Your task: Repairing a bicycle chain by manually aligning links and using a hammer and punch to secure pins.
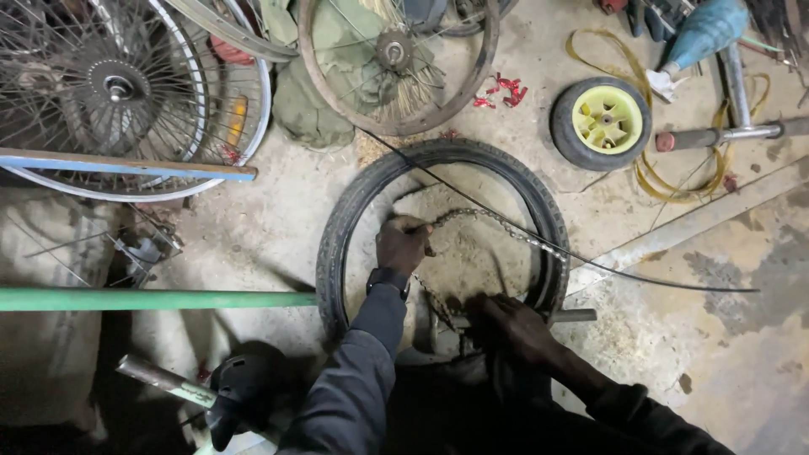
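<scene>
The left hand (401, 243), a dark watch on its wrist, was closed in a fist around one end of a greasy grey metal bicycle chain (497, 229), which ran taut away from that grip toward the right, over the far side of a black rubber bicycle tyre (337, 232) lying flat on the floor. The right hand (516, 327) sat just below and to the right of the gripping fist, fingers curled down at the dark lower run of chain near a short grey metal bar (573, 316); whether it actually clamped the chain could not be told. As a judgement, the chain was off any bicycle and only being handled, with fitting not yet done. A thin black wire (640, 276) crossed the tyre beyond the fist. The surface was a stained, dusty concrete floor (742, 337); past the grip lay a rusty spoked wheel rim (396, 63), a small yellow-hubbed wheel (605, 120), and a green pipe (152, 299) to its left.
</scene>
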